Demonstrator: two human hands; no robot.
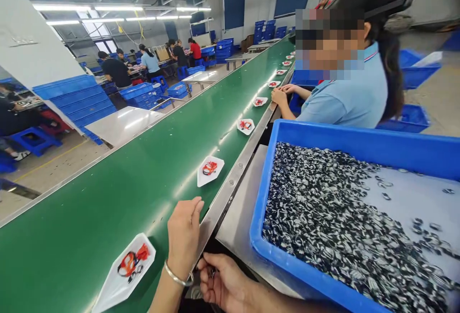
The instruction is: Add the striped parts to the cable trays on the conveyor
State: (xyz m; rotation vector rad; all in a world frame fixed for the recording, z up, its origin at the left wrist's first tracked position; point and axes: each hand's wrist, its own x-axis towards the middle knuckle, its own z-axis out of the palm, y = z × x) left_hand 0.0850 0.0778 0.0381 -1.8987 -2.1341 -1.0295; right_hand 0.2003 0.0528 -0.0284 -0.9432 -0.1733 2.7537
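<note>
My left hand [184, 236], with a metal bangle [178, 274] on the wrist, rests at the near edge of the green conveyor belt [108, 198], close to a white pointed tray [111, 286]. That tray carries red and black cords [131, 262]. Nothing shows in this hand, though its palm is hidden. Below the belt's metal rail [230, 183], my right hand [223, 282] pinches a small dark ring [212, 272]. To its right stands a blue plastic crate [359, 138] heaped with black-and-white rings [341, 217].
More white trays [211, 170] with red contents line the belt. A co-worker's hands [280, 95] lie at its far edge. A steel ledge [239, 229] sits under the crate. Blue crates, stools and other workers stand beyond.
</note>
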